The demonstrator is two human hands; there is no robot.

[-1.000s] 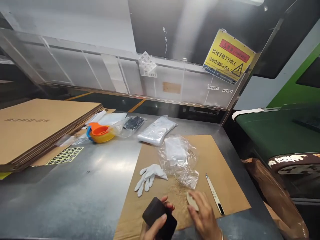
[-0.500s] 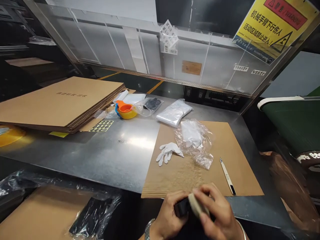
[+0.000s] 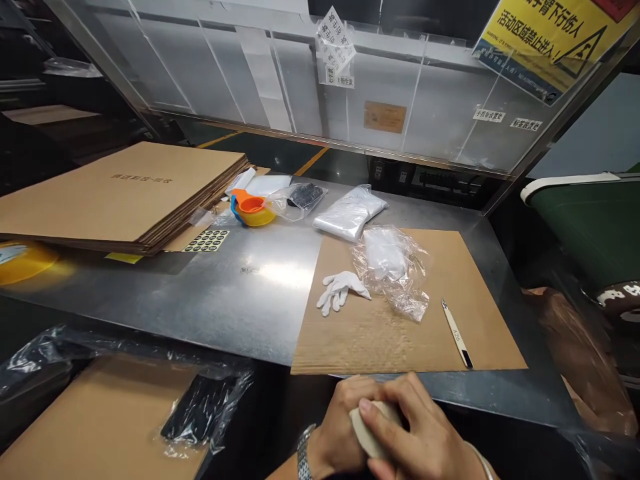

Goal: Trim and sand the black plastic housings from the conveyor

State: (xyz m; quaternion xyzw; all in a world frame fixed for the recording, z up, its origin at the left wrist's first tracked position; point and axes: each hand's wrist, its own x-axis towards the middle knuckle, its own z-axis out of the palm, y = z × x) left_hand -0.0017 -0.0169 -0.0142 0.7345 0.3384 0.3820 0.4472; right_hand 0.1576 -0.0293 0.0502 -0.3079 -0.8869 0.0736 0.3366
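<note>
From the head view, you are gripping a pale flat piece between your right hand and left hand, both curled around it, just off the near edge of the metal table, near the cardboard sheet.

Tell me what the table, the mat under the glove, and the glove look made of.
Table: sheet metal, dull brushed finish; it reflects light in a soft glare.
Mat: brown corrugated cardboard, matte; ribbing shows near the front edge.
Glove: white, limp, probably knit cotton.
</note>
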